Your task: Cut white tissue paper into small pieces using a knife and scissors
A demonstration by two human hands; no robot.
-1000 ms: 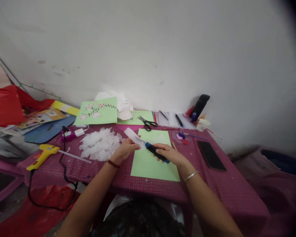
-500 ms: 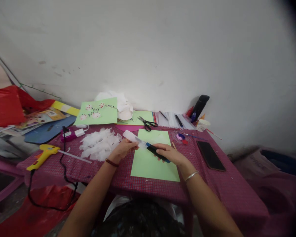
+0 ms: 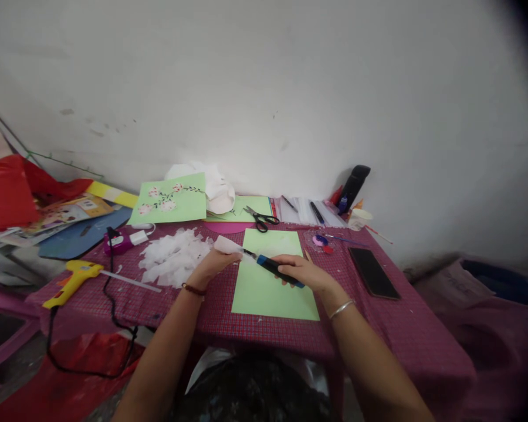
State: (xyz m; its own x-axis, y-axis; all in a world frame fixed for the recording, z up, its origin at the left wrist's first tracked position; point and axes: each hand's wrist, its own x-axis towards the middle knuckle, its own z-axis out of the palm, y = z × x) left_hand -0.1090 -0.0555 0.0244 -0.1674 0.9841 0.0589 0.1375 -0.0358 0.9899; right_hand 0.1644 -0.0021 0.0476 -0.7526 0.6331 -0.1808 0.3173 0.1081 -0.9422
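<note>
Nearest to us, the plain green sheet (image 3: 275,302) lies flat on the desk (image 3: 215,319), beneath and just in front of our right hand (image 3: 305,274), probably so that the handwork has a smooth surface under it. That hand is closed around the dark handle of the blue-and-black tool (image 3: 276,268), fingers wrapped over it, which should let us steer the narrow tip leftward. Our left hand (image 3: 216,262) is nearly closed, pinching the white paper strip (image 3: 227,245) by its near edge, so the strip stands out beyond the fingers and meets the tip; this seems to steady the thin paper. To the left of the left hand sits the heap of white paper pieces (image 3: 173,258), within easy reach, and farther left lies the yellow glue gun (image 3: 73,282), its cord hanging off the desk. The phone (image 3: 373,272) rests to the right of the right hand, apart from the work. Beyond both hands, the scissors (image 3: 261,221) lie partly open, and beyond the heap the painted green card (image 3: 171,199) leans with its blossoms in view, perhaps for looking at. Our left fingertips are hard to make out, the right palm hides part of the handle, and we cannot tell whether the tip touches or grips the strip.
</note>
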